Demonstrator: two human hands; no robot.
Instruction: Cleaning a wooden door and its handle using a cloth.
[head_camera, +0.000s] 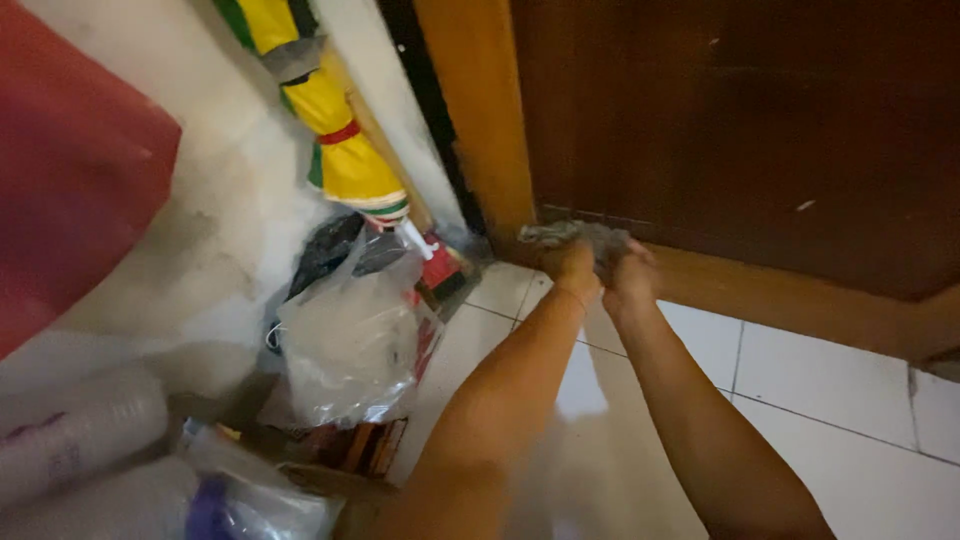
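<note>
Two bare hands meet at the foot of a dark brown wooden door (760, 130), but the clutter lies farther left. A large red sheet-like shape (70, 170) fills the left edge. Right of it, a folded yellow umbrella with green and red bands (340, 130) leans on the pale stained wall (220, 220), above a crumpled clear plastic bag (350, 340) resting on other clutter. Then comes the left hand (572, 266), closed on a wadded grey rag (578, 236); the right hand (630, 275) grips the same rag from the other side. The rag sits against the door's lower edge, just beside the orange-brown wooden door frame (480, 120), above the white floor tiles (830, 380). Judging by this, keeping the cloth bunched firmly and pressing it along the bottom rail would wipe best.
</note>
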